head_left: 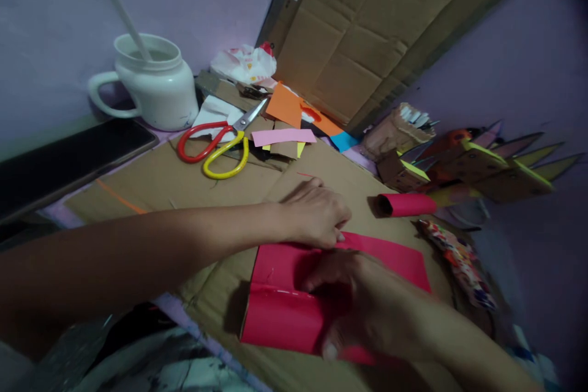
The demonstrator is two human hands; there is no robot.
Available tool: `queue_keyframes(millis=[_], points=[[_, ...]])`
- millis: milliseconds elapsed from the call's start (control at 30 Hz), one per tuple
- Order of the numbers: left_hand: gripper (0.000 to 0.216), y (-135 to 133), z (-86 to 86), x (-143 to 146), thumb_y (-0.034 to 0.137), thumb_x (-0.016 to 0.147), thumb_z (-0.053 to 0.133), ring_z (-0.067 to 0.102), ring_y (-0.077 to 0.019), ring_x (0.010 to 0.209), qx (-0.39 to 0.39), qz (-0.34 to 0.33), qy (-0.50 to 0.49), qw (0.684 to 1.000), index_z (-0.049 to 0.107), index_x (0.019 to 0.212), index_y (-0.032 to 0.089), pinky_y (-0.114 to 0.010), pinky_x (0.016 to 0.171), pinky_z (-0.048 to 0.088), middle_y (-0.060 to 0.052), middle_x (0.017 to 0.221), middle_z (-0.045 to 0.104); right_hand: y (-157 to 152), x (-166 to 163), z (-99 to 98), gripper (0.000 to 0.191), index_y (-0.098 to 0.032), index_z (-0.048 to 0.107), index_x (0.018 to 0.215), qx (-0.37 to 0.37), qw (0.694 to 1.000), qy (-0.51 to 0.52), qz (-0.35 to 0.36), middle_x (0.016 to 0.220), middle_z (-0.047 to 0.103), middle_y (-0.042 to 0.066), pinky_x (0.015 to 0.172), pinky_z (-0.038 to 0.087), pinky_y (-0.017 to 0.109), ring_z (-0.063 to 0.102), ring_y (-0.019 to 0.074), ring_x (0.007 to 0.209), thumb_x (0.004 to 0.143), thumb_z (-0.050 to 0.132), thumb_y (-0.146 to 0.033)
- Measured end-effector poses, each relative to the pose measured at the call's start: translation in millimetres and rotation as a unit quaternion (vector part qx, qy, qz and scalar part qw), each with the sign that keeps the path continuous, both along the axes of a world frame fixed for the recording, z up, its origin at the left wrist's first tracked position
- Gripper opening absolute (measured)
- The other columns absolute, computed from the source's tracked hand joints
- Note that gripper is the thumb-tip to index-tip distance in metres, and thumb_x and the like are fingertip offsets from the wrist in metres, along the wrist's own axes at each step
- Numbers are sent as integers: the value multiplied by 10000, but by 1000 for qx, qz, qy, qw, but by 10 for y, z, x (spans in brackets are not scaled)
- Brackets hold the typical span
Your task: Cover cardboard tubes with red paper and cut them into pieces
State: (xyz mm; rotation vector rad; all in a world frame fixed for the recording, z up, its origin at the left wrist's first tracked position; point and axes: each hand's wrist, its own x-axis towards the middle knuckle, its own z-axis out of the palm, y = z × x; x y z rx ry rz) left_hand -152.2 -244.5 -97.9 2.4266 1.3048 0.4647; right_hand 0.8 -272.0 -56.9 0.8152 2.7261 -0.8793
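A sheet of red paper (280, 318) lies on the brown cardboard, its near part folded or rolled over what looks like a cardboard edge. Along the seam on its left runs a shiny whitish streak. My left hand (316, 211) is curled into a fist at the paper's far edge, its thumb tip against the paper. With fingers on top and the thumb at the near side, my right hand (367, 300) grips the folded part, hiding its middle. Beyond my left hand rest scissors (225, 141) with one red and one yellow handle.
Scraps of orange paper (285, 104) and a pink strip (283, 136) lie behind. At the back left are a white mug (158, 89) and a dark phone (78, 159). On the right stand a small red roll (407, 204), a cardboard craft piece (496, 165) and a colourful packet (459, 263).
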Motion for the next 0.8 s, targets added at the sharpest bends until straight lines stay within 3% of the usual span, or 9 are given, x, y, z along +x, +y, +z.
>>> queue_keyframes(millis=[100, 267, 433, 567, 700, 800], points=[[110, 11, -17, 0, 280, 737, 644, 606, -206, 808, 5, 0, -7, 1000, 642, 671, 192, -379, 827, 339, -27, 799, 701, -13, -4, -1, 572, -227, 690, 933, -40, 997, -36, -60, 871, 703, -2, 605, 445, 262, 629, 193, 747, 424, 913, -361], [126, 20, -37, 0, 290, 740, 649, 607, -208, 802, 7, -2, -12, 1000, 654, 675, 182, -381, 823, 346, -37, 786, 702, -65, -24, 60, 464, -203, 645, 740, 7, 991, -85, -105, 765, 658, -9, 533, 340, 252, 562, 172, 649, 372, 913, -290], [100, 13, -43, -1, 270, 735, 654, 613, -208, 805, 11, 5, -19, 1000, 663, 695, 179, -378, 823, 352, -37, 796, 702, -82, 5, 90, 348, -209, 656, 692, 47, 998, -10, -30, 743, 682, -12, 638, 366, 292, 591, 193, 718, 460, 904, -280], [108, 14, -56, 1, 282, 740, 665, 617, -209, 813, 13, 7, -22, 1000, 665, 696, 184, -378, 840, 352, -29, 791, 702, -116, 54, 74, 311, -252, 705, 825, 37, 998, 51, 9, 875, 724, -1, 730, 422, 326, 650, 217, 827, 557, 863, -264], [146, 15, -56, 7, 322, 752, 670, 615, -210, 808, 12, 6, -21, 1000, 669, 699, 186, -382, 840, 355, -31, 795, 704, -215, 79, 96, 408, -265, 674, 922, 82, 994, 75, -15, 993, 714, 1, 806, 443, 335, 655, 221, 905, 558, 852, -211], [125, 12, -49, 8, 298, 748, 666, 611, -207, 802, 13, 5, -18, 1000, 669, 694, 185, -379, 832, 355, -32, 793, 702, -252, 89, 102, 550, -250, 623, 1030, 95, 993, 64, -14, 1049, 697, 28, 803, 452, 347, 644, 243, 938, 536, 862, -285]])
